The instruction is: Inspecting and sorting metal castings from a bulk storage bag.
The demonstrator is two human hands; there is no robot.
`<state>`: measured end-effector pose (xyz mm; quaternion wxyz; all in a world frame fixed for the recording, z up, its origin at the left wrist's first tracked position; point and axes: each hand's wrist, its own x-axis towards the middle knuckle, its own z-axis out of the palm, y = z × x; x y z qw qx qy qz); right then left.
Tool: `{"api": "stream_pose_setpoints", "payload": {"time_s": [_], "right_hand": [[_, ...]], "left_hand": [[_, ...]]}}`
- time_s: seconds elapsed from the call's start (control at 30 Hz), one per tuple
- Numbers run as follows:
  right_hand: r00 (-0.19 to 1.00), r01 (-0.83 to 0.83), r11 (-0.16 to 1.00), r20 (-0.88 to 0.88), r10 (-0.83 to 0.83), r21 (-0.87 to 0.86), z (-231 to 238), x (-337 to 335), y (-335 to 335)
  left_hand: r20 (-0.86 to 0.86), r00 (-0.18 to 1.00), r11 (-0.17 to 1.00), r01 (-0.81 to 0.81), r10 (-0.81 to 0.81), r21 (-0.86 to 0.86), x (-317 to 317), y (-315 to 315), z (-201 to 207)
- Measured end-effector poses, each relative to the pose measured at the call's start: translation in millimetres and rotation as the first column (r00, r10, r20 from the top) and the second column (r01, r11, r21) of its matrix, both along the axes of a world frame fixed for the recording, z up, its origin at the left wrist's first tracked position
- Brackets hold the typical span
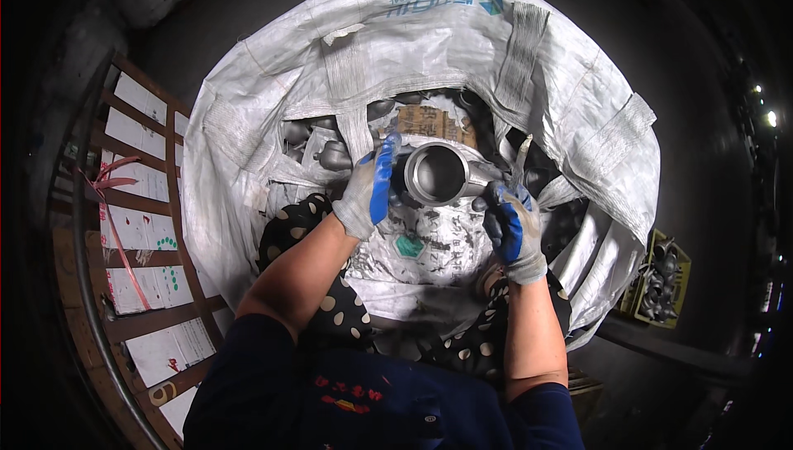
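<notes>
A grey metal pipe fitting (410, 176) with a wide round mouth is between my hands, its opening facing up and a short branch pointing right. My left hand (369, 188), in a grey glove with a blue palm, holds the fitting's left side, fingers fairly straight along it. My right hand (514, 223), gloved alike, has its fingers curled at the branch end. A narrow pale strip (521, 159) rises beside these fingers; whether they grip it, I cannot tell. Beneath the fitting lies a stained white woven sheet (438, 264) with a green mark.
A large white woven sack (273, 78) with folded sides surrounds the work area. Inside are more dark metal fittings (334, 155) and a brown cardboard piece (425, 122). Left stands a rusty slatted frame (136, 328) with white boxes; right, a yellow crate (679, 280) of metal parts.
</notes>
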<state>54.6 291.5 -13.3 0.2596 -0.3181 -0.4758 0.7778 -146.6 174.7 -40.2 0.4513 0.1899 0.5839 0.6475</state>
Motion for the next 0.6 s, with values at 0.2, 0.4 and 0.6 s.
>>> {"api": "stream_pose_setpoints", "payload": {"time_s": [0.2, 0.4, 0.6], "right_hand": [[0.997, 0.08, 0.993, -0.015, -0.079, 0.087, -5, -7, -3], [0.991, 0.124, 0.897, -0.011, -0.132, 0.424, -3, -8, -4], [0.989, 0.081, 0.816, 0.054, -0.136, 0.572, 3, -11, -13]], "left_hand": [[0.277, 0.957, 0.987, 0.045, -0.088, 0.156, -6, 1, -32], [0.424, 0.893, 0.978, 0.069, -0.149, 0.199, 1, 6, -43], [0.605, 0.779, 0.971, 0.019, -0.164, 0.239, 11, 14, -41]]}}
